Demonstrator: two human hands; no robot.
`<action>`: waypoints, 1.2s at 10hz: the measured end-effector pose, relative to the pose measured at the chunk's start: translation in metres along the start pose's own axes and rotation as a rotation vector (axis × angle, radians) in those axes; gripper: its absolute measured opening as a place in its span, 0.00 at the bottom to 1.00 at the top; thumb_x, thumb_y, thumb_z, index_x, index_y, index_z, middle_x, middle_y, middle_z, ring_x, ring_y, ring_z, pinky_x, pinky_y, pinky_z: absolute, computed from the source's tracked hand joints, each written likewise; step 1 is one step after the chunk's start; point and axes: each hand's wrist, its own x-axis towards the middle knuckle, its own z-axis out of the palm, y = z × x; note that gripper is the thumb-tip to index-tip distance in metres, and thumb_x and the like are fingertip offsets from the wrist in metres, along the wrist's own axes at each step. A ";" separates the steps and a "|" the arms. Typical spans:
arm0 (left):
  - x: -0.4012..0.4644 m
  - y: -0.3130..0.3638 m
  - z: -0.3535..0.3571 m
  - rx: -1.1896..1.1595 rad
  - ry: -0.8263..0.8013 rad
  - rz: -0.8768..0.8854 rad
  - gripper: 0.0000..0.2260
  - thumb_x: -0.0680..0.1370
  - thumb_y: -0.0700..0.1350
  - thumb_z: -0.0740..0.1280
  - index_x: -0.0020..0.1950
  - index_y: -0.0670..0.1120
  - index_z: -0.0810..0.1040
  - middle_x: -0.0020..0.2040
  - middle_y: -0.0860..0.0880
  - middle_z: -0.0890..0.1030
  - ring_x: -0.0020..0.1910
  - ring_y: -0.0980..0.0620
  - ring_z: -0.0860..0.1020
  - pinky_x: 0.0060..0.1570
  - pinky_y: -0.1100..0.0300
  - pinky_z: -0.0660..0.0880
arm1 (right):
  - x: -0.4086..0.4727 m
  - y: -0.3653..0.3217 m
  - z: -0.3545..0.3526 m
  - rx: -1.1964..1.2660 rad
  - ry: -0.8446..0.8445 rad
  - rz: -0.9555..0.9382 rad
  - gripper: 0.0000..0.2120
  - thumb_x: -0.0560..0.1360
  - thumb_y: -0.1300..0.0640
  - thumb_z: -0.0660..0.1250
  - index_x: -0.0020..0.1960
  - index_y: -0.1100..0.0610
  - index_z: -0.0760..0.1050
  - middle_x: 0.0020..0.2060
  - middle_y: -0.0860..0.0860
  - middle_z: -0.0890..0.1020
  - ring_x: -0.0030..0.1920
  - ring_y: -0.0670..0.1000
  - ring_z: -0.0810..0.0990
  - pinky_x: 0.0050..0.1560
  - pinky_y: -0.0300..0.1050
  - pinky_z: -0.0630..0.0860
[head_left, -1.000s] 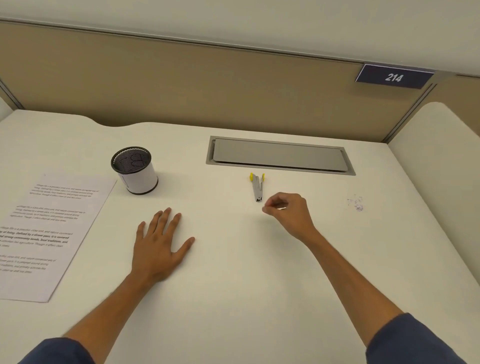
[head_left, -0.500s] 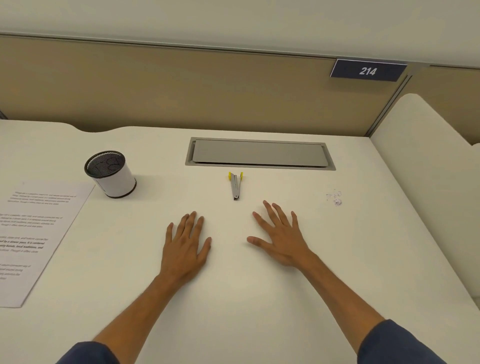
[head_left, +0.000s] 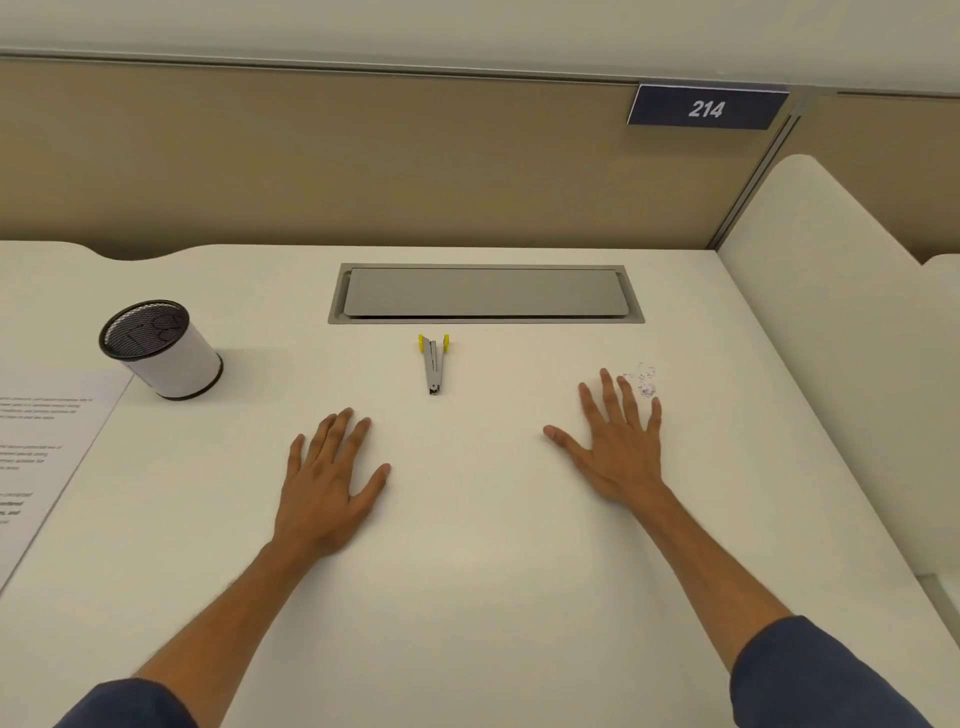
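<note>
White surface (head_left: 478, 597).
Left hand (head_left: 327, 483): flat, palm down, fingers spread, holding nothing.
Right hand (head_left: 618, 447): likewise flat and spread, holding nothing.
Grey tool (head_left: 434, 364) with yellow tabs: lies beyond and between the hands, apart from both, near the grey hatch (head_left: 485, 293).
Cluster of small bits (head_left: 643, 379): just beside the right hand's fingertips.
Mesh cup (head_left: 161, 348), printed sheet (head_left: 47, 457): far left.

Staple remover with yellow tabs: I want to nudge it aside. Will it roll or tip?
The staple remover lies flat and slim on the smooth desk, so it would probably slide, not roll. It looks like rigid metal, small, so likely light.
</note>
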 end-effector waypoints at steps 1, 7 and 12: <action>0.001 0.000 0.000 -0.021 0.005 0.002 0.31 0.78 0.65 0.50 0.77 0.52 0.62 0.79 0.51 0.59 0.78 0.52 0.55 0.76 0.47 0.49 | 0.013 0.023 0.002 0.001 0.017 0.070 0.44 0.70 0.23 0.37 0.78 0.47 0.51 0.79 0.49 0.46 0.78 0.51 0.42 0.74 0.63 0.39; 0.002 0.003 -0.002 -0.039 0.026 -0.008 0.31 0.77 0.64 0.52 0.76 0.52 0.64 0.78 0.51 0.61 0.78 0.51 0.56 0.75 0.47 0.50 | 0.050 0.054 -0.003 0.236 0.066 0.087 0.47 0.72 0.26 0.44 0.78 0.60 0.49 0.78 0.52 0.52 0.78 0.49 0.48 0.76 0.57 0.40; 0.002 0.003 -0.003 -0.026 0.016 -0.008 0.31 0.77 0.65 0.52 0.76 0.52 0.64 0.78 0.51 0.61 0.78 0.51 0.56 0.75 0.47 0.50 | 0.031 0.062 -0.006 0.499 0.019 0.126 0.45 0.72 0.26 0.51 0.79 0.53 0.47 0.78 0.49 0.54 0.78 0.50 0.50 0.77 0.54 0.48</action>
